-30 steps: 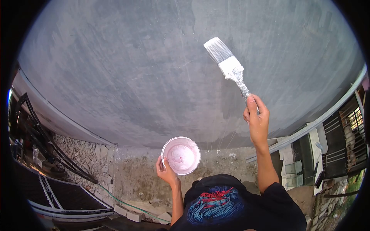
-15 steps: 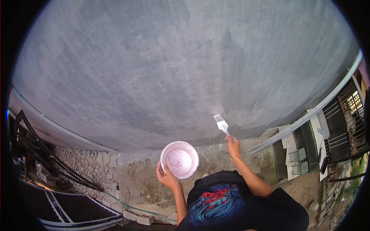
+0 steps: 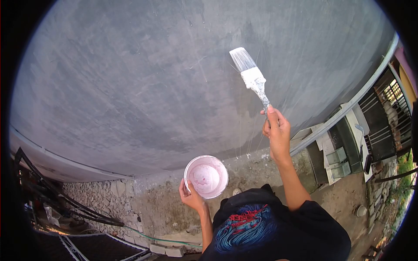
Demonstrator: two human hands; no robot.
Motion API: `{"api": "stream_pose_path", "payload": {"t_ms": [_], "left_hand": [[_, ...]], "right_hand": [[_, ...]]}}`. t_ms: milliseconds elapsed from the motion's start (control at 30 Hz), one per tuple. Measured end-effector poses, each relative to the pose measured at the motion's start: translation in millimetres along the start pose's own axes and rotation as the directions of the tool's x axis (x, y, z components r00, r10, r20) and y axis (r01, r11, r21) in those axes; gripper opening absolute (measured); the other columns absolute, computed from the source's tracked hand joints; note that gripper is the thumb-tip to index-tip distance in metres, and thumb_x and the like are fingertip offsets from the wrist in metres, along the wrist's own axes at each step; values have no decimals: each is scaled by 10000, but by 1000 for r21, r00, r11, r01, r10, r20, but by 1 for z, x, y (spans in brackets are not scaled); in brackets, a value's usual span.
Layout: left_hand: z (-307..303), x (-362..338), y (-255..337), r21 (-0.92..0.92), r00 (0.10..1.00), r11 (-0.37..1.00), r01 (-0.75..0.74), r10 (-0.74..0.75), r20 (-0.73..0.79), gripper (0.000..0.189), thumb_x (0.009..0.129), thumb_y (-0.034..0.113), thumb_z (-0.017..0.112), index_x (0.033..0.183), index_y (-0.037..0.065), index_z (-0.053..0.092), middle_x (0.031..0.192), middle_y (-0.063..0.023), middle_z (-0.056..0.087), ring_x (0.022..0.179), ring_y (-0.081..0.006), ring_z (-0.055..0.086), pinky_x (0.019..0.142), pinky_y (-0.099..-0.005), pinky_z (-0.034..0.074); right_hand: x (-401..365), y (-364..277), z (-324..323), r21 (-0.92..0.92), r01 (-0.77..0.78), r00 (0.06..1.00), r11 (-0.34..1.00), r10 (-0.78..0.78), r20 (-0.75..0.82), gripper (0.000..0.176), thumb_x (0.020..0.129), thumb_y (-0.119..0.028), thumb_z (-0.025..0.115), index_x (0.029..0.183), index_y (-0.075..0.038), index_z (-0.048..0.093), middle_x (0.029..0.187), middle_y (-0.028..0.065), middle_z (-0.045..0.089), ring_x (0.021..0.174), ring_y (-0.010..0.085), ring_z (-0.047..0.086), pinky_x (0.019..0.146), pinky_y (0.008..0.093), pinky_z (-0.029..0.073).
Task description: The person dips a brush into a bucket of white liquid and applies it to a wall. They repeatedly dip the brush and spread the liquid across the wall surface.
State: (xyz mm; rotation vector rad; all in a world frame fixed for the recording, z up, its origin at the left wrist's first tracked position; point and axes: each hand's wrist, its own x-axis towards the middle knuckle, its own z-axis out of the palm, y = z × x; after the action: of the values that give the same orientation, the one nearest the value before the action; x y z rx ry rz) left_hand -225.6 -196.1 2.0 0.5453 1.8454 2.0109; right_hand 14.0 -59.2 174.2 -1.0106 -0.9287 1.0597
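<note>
In my right hand [image 3: 277,130] is a paintbrush [image 3: 254,79], gripped by its handle with the bristles pointing up and to the left. White paint coats its ferrule and bristle tips. Behind the brush rises a grey wall [image 3: 143,82] with streaks and patches of uneven tone. My left hand [image 3: 190,196] holds a white bucket [image 3: 222,180] by its left side, thumb over the rim. Pale pinkish-white paint lines the bucket's inside and covers its bottom.
A pale pipe [image 3: 335,126] runs along the wall's right side. Beyond it are glass boxes [image 3: 338,163] and a barred gate [image 3: 379,117]. Black metal framing [image 3: 56,191] stands at the left over rubble [image 3: 98,195]. A green hose [image 3: 161,239] crosses the concrete ground [image 3: 161,213].
My right hand has raised the paintbrush from low on the wall to higher up, and it looks nearer the camera. The bucket has shifted slightly right and up in my left hand.
</note>
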Motion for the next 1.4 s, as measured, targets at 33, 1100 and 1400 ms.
{"api": "stream_pose_path", "payload": {"t_ms": [33,1100,1400], "left_hand": [[-2,1,-1,-4,1000,1000,1,-1,9,305,945,73,625,1209,-72,575,1137,-165,651,1048,-196,623,918,-307,488],[-29,-28,-2,7,999,1000,5,-5,-41,292,941,41,612,1204,-78,573,1146,-175,649,1048,-209,628,932,-316,489],[-30,-56,15,57,991,997,-46,53,-120,291,942,41,611,1202,-83,570,1150,-188,648,1060,-214,628,934,-316,494]], "right_hand": [[2,16,-3,-2,0,1000,1000,0,-5,396,1011,-365,527,968,8,652,540,-76,314,498,25,250,468,246,193],[-3,173,-83,-424,24,996,905,-58,-67,392,980,-378,572,877,-13,672,582,-45,413,516,55,347,487,254,260],[-4,319,-145,-440,-521,854,731,451,-261,412,941,-396,584,860,-8,695,694,90,654,663,199,596,649,363,452]]}}
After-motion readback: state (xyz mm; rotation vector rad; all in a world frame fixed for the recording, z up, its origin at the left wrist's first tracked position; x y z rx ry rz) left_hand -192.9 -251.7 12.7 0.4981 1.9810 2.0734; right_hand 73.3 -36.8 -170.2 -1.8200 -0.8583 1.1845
